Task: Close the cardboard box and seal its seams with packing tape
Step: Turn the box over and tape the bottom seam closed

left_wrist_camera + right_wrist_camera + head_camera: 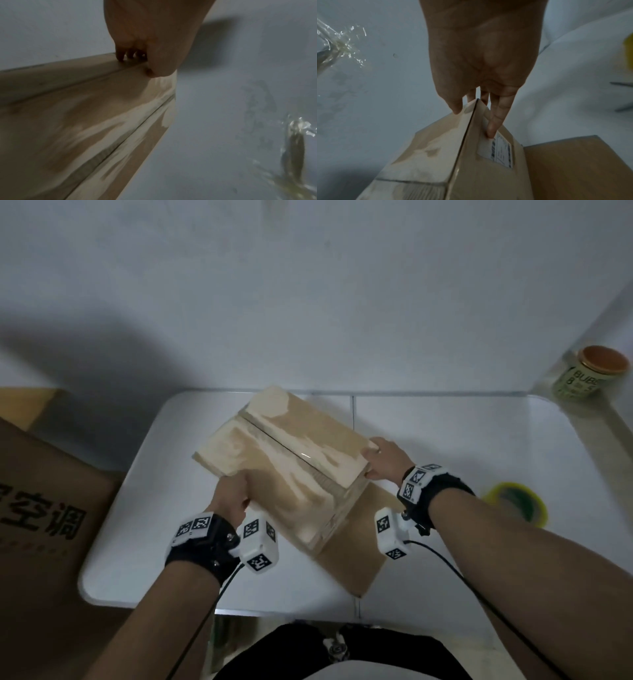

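Note:
The cardboard box [287, 460] is tilted over the white table, its two top flaps meeting along a dark middle seam with glossy tape over it. My left hand [233, 498] grips its near-left corner, thumb on top and fingers curled over the edge [130, 54]. My right hand [383, 462] grips the far-right corner, thumb on the top face and fingers [494, 121] down the side that carries a white shipping label [498, 152]. A flap [359, 542] of the box lies flat on the table below it. The yellow-green tape roll [515, 505] lies to the right, behind my right forearm.
A large brown carton [44, 508] with printed characters stands left of the table. A jar [582, 376] with an orange lid sits on a ledge at the far right. A white wall rises right behind the table [445, 440]. Crumpled clear tape [295, 135] hangs nearby.

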Demonstrator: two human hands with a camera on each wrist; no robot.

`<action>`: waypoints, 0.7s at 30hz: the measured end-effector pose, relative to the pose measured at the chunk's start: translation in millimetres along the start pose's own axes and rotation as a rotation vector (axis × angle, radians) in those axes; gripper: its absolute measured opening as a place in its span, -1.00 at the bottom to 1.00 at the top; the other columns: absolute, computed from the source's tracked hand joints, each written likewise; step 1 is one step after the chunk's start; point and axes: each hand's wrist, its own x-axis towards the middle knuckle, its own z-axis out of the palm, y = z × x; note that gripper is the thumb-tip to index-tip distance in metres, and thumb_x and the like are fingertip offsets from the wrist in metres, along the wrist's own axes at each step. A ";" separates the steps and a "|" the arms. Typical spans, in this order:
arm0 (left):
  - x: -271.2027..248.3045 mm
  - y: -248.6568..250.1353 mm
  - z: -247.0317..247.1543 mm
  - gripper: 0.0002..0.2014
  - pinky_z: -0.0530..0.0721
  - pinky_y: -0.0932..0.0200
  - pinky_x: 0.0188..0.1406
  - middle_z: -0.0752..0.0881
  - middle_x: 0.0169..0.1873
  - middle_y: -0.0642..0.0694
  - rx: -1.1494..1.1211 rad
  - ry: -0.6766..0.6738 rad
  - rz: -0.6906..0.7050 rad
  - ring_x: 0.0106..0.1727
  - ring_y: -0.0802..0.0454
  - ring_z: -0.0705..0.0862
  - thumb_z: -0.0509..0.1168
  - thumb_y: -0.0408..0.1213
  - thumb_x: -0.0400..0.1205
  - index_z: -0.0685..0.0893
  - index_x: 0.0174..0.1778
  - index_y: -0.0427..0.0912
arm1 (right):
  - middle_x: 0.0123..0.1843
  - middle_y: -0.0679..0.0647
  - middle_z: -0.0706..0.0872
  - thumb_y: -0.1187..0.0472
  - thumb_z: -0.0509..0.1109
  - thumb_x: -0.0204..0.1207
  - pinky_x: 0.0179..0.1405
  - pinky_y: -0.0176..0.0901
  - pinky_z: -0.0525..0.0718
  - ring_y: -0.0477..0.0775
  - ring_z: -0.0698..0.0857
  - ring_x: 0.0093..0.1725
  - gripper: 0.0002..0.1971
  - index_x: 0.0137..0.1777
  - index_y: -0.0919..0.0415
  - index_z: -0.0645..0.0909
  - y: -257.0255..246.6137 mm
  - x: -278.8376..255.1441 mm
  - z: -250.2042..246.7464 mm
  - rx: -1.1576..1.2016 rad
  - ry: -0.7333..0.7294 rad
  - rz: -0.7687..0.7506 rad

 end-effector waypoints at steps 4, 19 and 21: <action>-10.5 3.1 30.2 -0.33 0.67 -0.09 -0.13 0.56 0.36 -0.26 -0.057 -0.037 0.024 0.14 -0.22 0.63 0.22 -0.17 0.71 0.07 0.67 -0.22 | -0.38 0.17 0.65 0.13 0.16 0.66 -0.17 0.25 0.80 0.19 0.79 -0.34 -0.76 -0.17 0.27 0.46 26.4 -6.7 2.3 0.017 0.093 -0.065; 34.2 44.9 96.8 -0.49 0.76 -0.14 -0.01 0.64 0.19 -0.24 0.468 -0.227 0.357 0.08 -0.22 0.68 0.10 -0.30 0.55 0.30 0.44 -0.32 | -0.36 0.11 0.68 -0.29 0.08 0.62 -0.15 -0.02 0.80 0.10 0.71 -0.40 -0.45 -0.20 0.23 0.53 84.8 -50.4 -28.3 0.045 0.196 0.155; 5.6 57.6 95.7 -0.55 0.72 -0.13 0.01 0.60 0.21 -0.22 0.485 -0.226 0.365 0.11 -0.22 0.64 0.07 -0.38 0.61 0.29 0.45 -0.23 | -0.29 0.12 0.70 -0.29 0.11 0.62 -0.09 0.02 0.81 0.11 0.73 -0.36 -0.44 -0.09 0.26 0.56 87.2 -47.7 -25.0 0.085 0.201 0.144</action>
